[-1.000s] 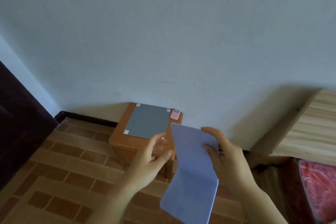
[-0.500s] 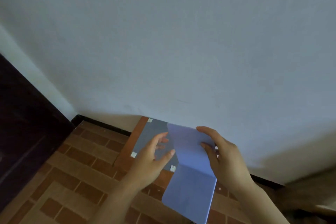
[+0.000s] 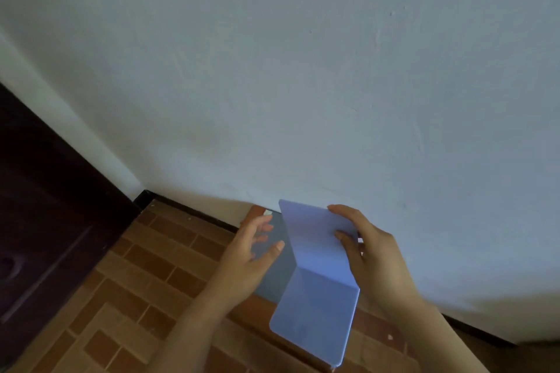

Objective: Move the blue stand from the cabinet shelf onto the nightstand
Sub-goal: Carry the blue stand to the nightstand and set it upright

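Observation:
The blue stand is a flat sheet folded at an angle, its upper panel facing me and its lower panel sloping toward me. My right hand grips its upper right edge, thumb on the front and fingers behind. Just left of the stand is my left hand, fingers spread and relaxed, thumb tip near the stand's left edge, holding nothing. The stand hangs over the wooden nightstand, whose top carries a grey mat. Hands and stand hide most of the nightstand.
A pale wall rises right behind the nightstand, with a black skirting strip along its foot. A dark wooden door or cabinet stands at the left. Brown brick-pattern floor lies between it and the nightstand.
I have come closer to the nightstand, and both hands with the stand now hang over its top. The bed and its wooden headboard have left the view at the right.

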Available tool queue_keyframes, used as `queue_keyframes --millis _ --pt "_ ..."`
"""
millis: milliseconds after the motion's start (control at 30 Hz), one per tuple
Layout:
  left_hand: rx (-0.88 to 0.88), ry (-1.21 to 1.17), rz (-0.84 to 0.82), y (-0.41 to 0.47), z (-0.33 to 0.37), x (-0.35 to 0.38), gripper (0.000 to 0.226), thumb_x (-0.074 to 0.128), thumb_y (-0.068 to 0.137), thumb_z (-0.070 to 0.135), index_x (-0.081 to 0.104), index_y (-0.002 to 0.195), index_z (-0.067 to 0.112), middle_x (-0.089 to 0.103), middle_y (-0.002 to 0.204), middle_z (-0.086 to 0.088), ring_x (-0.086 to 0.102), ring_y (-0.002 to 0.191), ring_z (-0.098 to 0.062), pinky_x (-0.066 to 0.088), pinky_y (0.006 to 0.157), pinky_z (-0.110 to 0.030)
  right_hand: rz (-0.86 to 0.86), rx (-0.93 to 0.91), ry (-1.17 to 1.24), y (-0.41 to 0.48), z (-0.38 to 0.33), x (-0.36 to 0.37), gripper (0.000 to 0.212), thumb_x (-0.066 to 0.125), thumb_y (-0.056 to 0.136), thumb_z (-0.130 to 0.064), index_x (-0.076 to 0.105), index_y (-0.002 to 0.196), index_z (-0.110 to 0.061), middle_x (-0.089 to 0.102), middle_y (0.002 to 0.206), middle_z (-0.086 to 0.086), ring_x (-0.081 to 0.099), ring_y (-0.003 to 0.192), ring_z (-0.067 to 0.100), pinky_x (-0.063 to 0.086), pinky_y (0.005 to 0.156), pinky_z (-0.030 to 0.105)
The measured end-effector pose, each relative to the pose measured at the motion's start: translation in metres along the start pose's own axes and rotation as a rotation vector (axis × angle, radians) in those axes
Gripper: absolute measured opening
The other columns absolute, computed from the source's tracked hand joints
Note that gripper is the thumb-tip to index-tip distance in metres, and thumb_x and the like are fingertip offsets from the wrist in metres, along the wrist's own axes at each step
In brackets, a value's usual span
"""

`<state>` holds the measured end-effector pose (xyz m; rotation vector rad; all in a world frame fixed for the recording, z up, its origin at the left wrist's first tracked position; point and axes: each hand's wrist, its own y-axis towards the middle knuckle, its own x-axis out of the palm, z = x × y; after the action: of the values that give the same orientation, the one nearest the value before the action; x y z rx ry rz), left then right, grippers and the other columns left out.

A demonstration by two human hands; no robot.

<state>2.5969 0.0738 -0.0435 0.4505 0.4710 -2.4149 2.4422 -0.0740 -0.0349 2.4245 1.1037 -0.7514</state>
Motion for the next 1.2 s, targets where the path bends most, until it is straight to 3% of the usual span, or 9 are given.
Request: queue_keyframes --millis 100,267,500,633,767,867,1000,1100,1200 --pt "0.037 0.011 -0.03 0.016 -0.006 -0.018 0.043 0.057 0.088 0.03 0.04 0.127 0.036 0.049 0.126 0.016 0.046 0.118 0.0 0.041 0.095 -0.027 0.056 0.013 0.005 0.008 -0.012 0.013 0.038 0.047 0.092 -0.013 0.048 0.118 -0.042 0.053 0.09 -0.031 0.053 0.076 -0.009 0.04 0.066 0.007" --pt "0.118 0.106 -0.161 0.033 -0.025 -0.057 0.045 0.057 0.088 0.031 0.04 0.13 0.035 0.048 0.121 0.022 0.045 0.112 0.009 0.042 0.098 -0.03 0.184 0.072 0.016 0.008 -0.032 0.048 0.042 0.048 0.091 -0.012 0.046 0.118 -0.043 0.063 0.099 -0.011 0.056 0.081 0.012 0.048 0.072 0.03" --pt "0.179 0.227 -0.312 0.051 -0.059 -0.079 0.051 0.057 0.087 0.037 0.036 0.134 0.036 0.047 0.124 0.02 0.045 0.116 0.004 0.039 0.09 -0.02 0.266 0.178 0.034 0.0 -0.042 0.082 0.048 0.05 0.089 -0.009 0.046 0.115 -0.049 0.064 0.096 -0.005 0.055 0.078 0.016 0.05 0.071 0.031" --pt "0.158 0.203 -0.327 0.067 -0.084 -0.066 0.048 0.058 0.086 0.04 0.038 0.13 0.039 0.048 0.123 0.023 0.045 0.116 0.004 0.043 0.1 -0.034 0.271 0.19 0.036 0.001 -0.018 0.097 0.053 0.049 0.089 -0.01 0.042 0.109 -0.058 0.065 0.087 0.007 0.058 0.072 0.03 0.051 0.068 0.047" --pt "0.174 0.197 -0.314 0.092 -0.13 -0.037 0.047 0.058 0.086 0.039 0.038 0.128 0.042 0.048 0.123 0.023 0.044 0.114 0.009 0.042 0.099 -0.031 0.256 0.182 -0.006 0.007 0.041 0.133 0.06 0.049 0.089 -0.011 0.036 0.106 -0.067 0.064 0.082 0.015 0.057 0.07 0.031 0.05 0.071 0.048" --pt "0.19 0.208 -0.3 0.122 -0.181 -0.012 0.049 0.058 0.086 0.038 0.039 0.131 0.039 0.048 0.125 0.022 0.043 0.113 0.011 0.042 0.096 -0.027 0.239 0.168 -0.03 0.011 0.101 0.172 0.055 0.049 0.09 -0.013 0.038 0.11 -0.063 0.066 0.085 0.003 0.059 0.072 0.024 0.049 0.079 0.044" --pt "0.193 0.186 -0.23 0.168 -0.255 0.015 0.045 0.06 0.086 0.033 0.043 0.126 0.037 0.05 0.121 0.02 0.047 0.112 0.006 0.045 0.098 -0.037 0.259 0.126 -0.013 0.019 0.173 0.219 0.045 0.053 0.089 -0.012 0.048 0.114 -0.05 0.059 0.087 -0.017 0.061 0.068 0.024 0.053 0.069 0.044" --pt "0.211 0.185 -0.2 0.19 -0.301 0.035 0.042 0.061 0.085 0.032 0.043 0.122 0.039 0.051 0.119 0.021 0.05 0.112 0.003 0.046 0.097 -0.039 0.266 0.081 -0.032 0.026 0.215 0.245 0.044 0.053 0.089 -0.011 0.049 0.114 -0.046 0.055 0.094 -0.036 0.058 0.074 0.015 0.051 0.07 0.033" --pt "0.244 0.166 -0.21 0.202 -0.336 0.055 0.041 0.061 0.085 0.031 0.042 0.12 0.042 0.049 0.118 0.025 0.048 0.112 0.007 0.046 0.095 -0.035 0.299 0.021 -0.051 0.031 0.245 0.265 0.044 0.053 0.088 -0.008 0.05 0.117 -0.042 0.056 0.089 -0.03 0.055 0.076 0.005 0.048 0.068 0.029"
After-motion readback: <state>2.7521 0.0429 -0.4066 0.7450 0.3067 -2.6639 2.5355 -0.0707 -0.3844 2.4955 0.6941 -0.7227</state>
